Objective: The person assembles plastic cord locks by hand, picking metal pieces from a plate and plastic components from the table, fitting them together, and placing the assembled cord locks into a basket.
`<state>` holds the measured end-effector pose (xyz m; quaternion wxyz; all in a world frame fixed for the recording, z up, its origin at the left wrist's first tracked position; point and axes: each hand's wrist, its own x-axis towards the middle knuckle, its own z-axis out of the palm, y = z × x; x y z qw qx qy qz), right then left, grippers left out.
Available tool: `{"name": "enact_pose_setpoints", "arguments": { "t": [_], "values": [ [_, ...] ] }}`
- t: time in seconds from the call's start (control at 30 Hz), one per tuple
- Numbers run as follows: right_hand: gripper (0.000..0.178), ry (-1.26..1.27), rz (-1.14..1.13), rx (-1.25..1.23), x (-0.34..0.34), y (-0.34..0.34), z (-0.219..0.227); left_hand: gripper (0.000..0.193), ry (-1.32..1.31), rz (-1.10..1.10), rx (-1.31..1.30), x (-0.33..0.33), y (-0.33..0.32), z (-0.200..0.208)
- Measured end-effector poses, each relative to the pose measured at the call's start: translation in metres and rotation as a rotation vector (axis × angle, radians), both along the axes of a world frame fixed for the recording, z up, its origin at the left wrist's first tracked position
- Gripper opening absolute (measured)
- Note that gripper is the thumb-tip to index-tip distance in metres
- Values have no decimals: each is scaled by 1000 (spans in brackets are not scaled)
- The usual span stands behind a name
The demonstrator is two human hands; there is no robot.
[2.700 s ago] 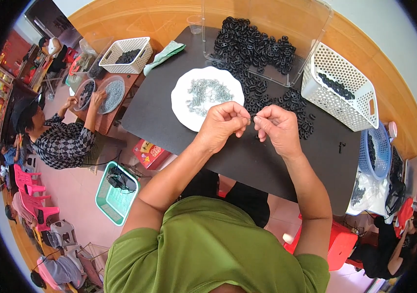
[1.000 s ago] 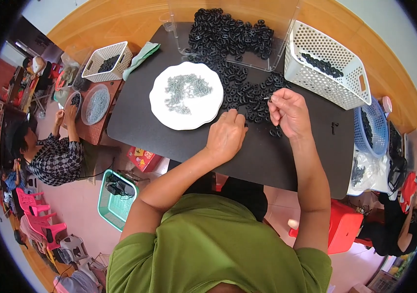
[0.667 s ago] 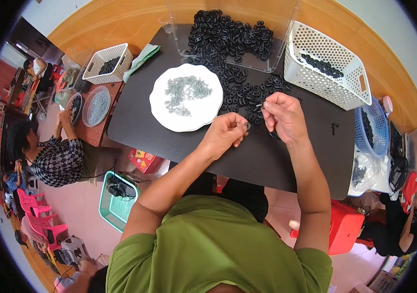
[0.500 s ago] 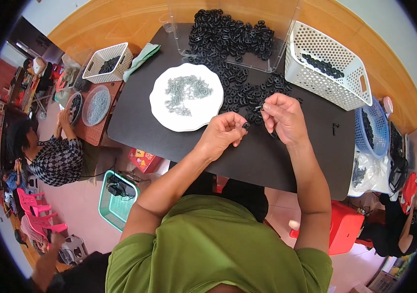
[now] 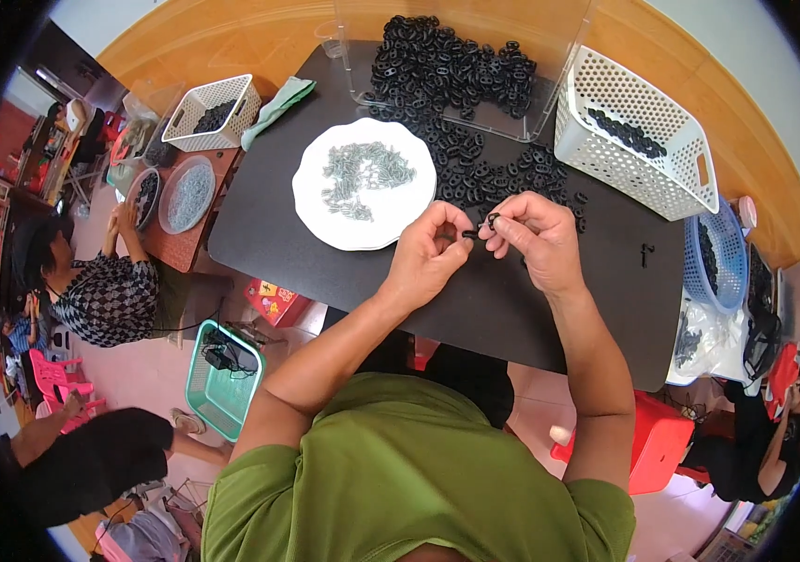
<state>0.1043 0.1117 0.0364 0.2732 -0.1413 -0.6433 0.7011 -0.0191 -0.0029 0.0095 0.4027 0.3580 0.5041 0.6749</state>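
My left hand (image 5: 428, 258) pinches a small black plastic piece (image 5: 468, 234) between thumb and forefinger. Touching or nearly touching it is a small black looped piece (image 5: 493, 221) in the closed fingertips of my right hand (image 5: 544, 245). Whether the two pieces are joined I cannot tell. Just left of my hands sits a scalloped white plate (image 5: 316, 220) bearing many small silvery metal pins (image 5: 367, 169). Beyond my fingers, loose black oval two-holed pieces (image 5: 475, 178) spill over the dark table from a heap (image 5: 447, 70) in a clear plastic bin (image 5: 351, 66).
White perforated baskets hold black parts at the right (image 5: 676, 183) and far left (image 5: 241, 112). A small black part (image 5: 644, 255) lies on the table's right. Beside the right edge is a blue basket (image 5: 726, 276). One person (image 5: 105, 300) sits left; another (image 5: 100, 459) is at lower left.
My right hand has come left and down, bringing its fingertips against my left hand's. The metal pin seen in my right fingers no longer shows. The person at lower left has moved further into view.
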Motion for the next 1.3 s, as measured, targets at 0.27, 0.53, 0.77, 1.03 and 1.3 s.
{"name": "enact_pose_setpoints", "arguments": {
  "t": [0.27, 0.53, 0.77, 1.03, 1.3],
  "values": [
    [4, 32, 16, -38, 0, -1, 1, 12, -90, -86, 72, -5, -4, -2],
    [6, -2, -1, 101, -2, -5, -2, 12, -121, -109, 70, -10, -6, -5],
    [7, -12, 19, 91, -3, -5, -1, 11, 69, -76, 104, -11, -8, -4],
    [6, -39, 19, 155, -1, -5, -3, 10, 346, 35, 76, -10, -10, 3],
    [5, -69, 25, 106, -1, -8, -2, 11, 549, 32, 77, -10, -10, 7]
  ]
}}
